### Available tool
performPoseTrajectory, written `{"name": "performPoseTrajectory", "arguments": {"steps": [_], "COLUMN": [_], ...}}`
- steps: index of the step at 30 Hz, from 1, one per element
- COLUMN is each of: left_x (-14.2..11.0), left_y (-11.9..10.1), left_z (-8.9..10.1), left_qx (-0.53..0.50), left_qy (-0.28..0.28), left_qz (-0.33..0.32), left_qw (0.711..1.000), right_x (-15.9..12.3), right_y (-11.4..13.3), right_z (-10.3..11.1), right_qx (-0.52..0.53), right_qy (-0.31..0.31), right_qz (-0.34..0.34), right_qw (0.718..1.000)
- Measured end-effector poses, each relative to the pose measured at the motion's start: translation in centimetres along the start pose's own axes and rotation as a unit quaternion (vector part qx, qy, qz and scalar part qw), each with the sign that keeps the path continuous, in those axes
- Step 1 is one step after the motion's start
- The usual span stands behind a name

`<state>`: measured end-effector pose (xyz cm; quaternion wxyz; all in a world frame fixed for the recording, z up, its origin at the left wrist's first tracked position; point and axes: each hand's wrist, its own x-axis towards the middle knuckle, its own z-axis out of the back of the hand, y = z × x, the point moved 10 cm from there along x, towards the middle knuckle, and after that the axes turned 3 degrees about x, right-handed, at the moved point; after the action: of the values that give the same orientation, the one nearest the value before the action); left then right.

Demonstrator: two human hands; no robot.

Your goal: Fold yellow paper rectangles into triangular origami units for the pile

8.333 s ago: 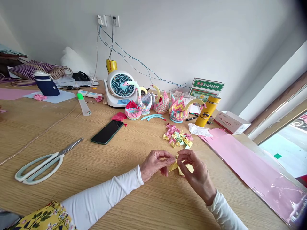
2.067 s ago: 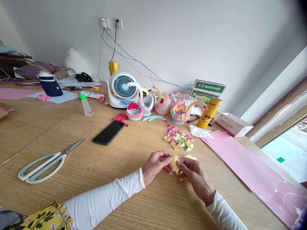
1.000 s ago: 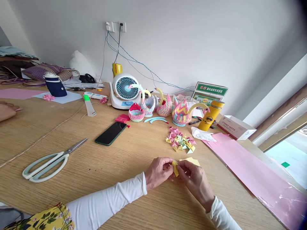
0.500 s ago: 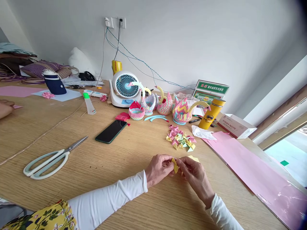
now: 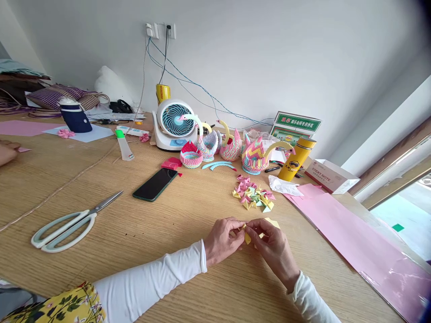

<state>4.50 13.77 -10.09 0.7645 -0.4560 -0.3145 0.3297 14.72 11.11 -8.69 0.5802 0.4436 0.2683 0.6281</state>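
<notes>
Between the fingers of both hands is a small piece of folded yellow paper [image 5: 248, 238], partly covered by the fingertips. My left hand [image 5: 224, 240] pinches it from the left, and my right hand [image 5: 271, 244] pinches it from the right with thumb and forefinger. More yellow paper [image 5: 272, 222] shows behind my right hand, mostly covered by it. Just beyond the hands lies a pile of folded paper pieces [image 5: 254, 195] in pink, yellow and pale green.
Scissors [image 5: 76, 224], a phone [image 5: 155, 184] and a glue bottle [image 5: 125, 146] lie or stand to the left. Paper swans [image 5: 257, 157], a fan [image 5: 177, 123] and a yellow flask [image 5: 296, 160] stand behind. Pink sheets [image 5: 357, 237] lie right. Another person's hand [image 5: 7, 151] rests far left.
My right fingers have shifted slightly left over the yellow paper, closing in on my left fingertips, so less of the paper shows. Objects on the table stay in place.
</notes>
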Motion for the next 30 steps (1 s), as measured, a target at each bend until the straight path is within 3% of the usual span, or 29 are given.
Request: {"name": "performPoseTrajectory", "arguments": {"steps": [4, 9, 17, 25, 30], "left_x": [-0.3, -0.3, -0.4, 0.0, 0.4], "left_y": [-1.6, -1.1, -0.8, 0.6, 1.3], "left_z": [0.2, -0.5, -0.8, -1.6, -2.1], "left_qx": [0.044, 0.004, -0.032, -0.229, -0.293], "left_qy": [-0.002, 0.025, 0.037, 0.059, 0.067], "left_qz": [-0.039, -0.023, -0.032, 0.036, 0.049], "left_qw": [0.998, 0.999, 0.998, 0.971, 0.953], "right_x": [0.0, -0.2, -0.2, 0.1, 0.5], "right_y": [1.0, 1.6, 1.6, 0.0, -1.0], "right_z": [0.4, 0.4, 0.4, 0.8, 0.6], "right_qx": [-0.072, -0.125, -0.104, 0.007, 0.046], "right_qy": [-0.023, -0.033, -0.013, 0.021, 0.030], "right_qz": [0.051, 0.091, 0.087, 0.046, 0.033], "right_qw": [0.996, 0.987, 0.991, 0.999, 0.998]}}
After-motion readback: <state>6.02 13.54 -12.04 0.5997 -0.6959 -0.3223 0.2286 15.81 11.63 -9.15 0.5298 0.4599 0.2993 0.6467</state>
